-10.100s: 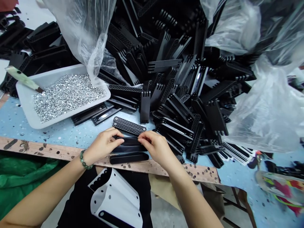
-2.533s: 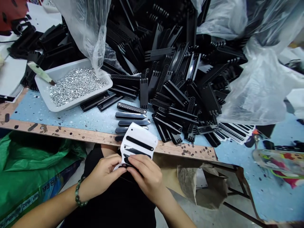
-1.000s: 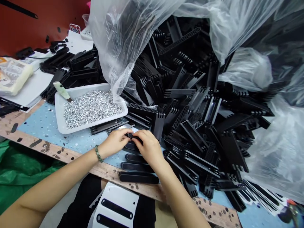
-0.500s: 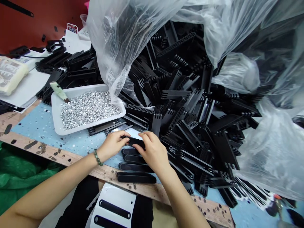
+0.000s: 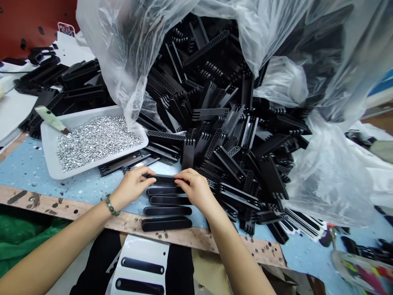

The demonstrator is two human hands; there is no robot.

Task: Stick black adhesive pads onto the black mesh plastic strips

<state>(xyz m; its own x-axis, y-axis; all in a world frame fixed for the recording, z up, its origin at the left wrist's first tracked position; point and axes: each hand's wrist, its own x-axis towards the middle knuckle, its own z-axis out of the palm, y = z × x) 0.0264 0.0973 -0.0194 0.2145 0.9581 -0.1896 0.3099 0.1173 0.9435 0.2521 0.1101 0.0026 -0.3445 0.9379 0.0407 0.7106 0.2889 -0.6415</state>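
Note:
My left hand (image 5: 135,183) and my right hand (image 5: 194,185) pinch the two ends of one long black plastic piece with rounded ends (image 5: 164,179). It lies crosswise at the top of a column of similar black pieces (image 5: 168,211) on the blue table surface. These pieces lie parallel, their long sides toward me. A bracelet circles my left wrist. Just beyond my fingers rises a big heap of black slotted plastic parts (image 5: 225,155). On my lap rests a white sheet (image 5: 139,275) bearing black strips with a small hole at one end.
A white tray (image 5: 49,157) full of small shiny metal pieces stands at the left, with a pale green-handled tool (image 5: 50,118) leaning in it. Clear plastic bagging (image 5: 123,45) drapes over the heap. White sheets with black strips (image 5: 303,223) lie at the right. The table's front edge (image 5: 123,221) runs before me.
The view has shifted right. The held black piece now lies level in line with the column, and my right hand has drawn back toward its right end, showing more of it.

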